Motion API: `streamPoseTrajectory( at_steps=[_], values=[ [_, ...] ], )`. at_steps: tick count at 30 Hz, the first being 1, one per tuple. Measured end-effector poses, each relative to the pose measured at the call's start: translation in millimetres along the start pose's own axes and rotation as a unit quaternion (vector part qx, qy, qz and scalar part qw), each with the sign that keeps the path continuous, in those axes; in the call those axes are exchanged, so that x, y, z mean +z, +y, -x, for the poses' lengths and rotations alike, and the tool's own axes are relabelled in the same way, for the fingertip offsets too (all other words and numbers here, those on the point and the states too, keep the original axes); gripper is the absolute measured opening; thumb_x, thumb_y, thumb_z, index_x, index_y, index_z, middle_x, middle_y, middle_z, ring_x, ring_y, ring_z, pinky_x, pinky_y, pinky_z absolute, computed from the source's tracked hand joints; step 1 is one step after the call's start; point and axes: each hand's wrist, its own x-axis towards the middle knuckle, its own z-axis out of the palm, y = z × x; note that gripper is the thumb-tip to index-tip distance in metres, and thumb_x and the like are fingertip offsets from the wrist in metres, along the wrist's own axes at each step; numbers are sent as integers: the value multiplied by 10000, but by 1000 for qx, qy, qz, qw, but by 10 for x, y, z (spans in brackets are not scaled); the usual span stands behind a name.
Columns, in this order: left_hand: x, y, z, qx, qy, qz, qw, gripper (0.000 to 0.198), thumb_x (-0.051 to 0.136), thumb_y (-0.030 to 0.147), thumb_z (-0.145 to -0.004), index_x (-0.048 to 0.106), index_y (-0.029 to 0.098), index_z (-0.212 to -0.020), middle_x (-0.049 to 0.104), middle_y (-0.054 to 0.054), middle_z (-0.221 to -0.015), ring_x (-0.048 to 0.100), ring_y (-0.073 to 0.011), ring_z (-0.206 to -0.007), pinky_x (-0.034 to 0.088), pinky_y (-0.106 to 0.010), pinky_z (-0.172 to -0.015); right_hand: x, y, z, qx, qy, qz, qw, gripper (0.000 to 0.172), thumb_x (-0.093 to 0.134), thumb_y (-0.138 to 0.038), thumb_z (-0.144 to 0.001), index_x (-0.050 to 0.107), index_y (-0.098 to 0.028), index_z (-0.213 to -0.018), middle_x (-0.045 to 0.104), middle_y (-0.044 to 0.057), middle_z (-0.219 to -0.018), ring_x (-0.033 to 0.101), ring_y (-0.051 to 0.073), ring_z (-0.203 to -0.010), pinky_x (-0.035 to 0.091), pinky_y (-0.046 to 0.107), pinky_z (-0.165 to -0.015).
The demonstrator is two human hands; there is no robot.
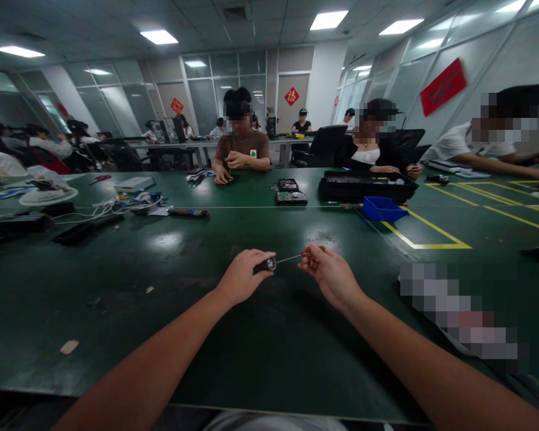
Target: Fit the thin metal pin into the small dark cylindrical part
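My left hand is closed around a small dark cylindrical part with a round silvery end that faces right. Between the fingers of my right hand is a thin screwdriver with a red handle, most of which the fingers hide. Its slim metal shaft points left, and the tip meets or nearly meets the silvery end; contact is too small to make out. Both hands are held above the green table, near its middle.
Opened hard drives lie ahead, left of a long black casing and a blue bin. An electric screwdriver, cables and a white fan grille lie to the left. Co-workers sit across the table.
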Motion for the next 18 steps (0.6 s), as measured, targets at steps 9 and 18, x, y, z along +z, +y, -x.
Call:
streamPoseTrajectory(
  at_steps=[9,18],
  values=[
    [25,-38,2,13,6,-1,1000,432,694,193,-877,643,261,-1301,681,-56,-1201,592,-239,-1129,451,-423,-1015,40,25,46,-90,-30,113,989,338,711,-522,-808,661,-196,-884,658,30,-795,627,170,-723,535,339,-714],
    [40,-48,-2,10,-18,-17,1000,447,678,166,-886,628,240,-1324,673,-67,-1190,589,-240,-1134,450,-432,-1019,68,-25,171,-194,-82,234,949,252,620,-463,-904,640,-220,-967,684,35,-828,660,188,-755,541,349,-717]
  ],
)
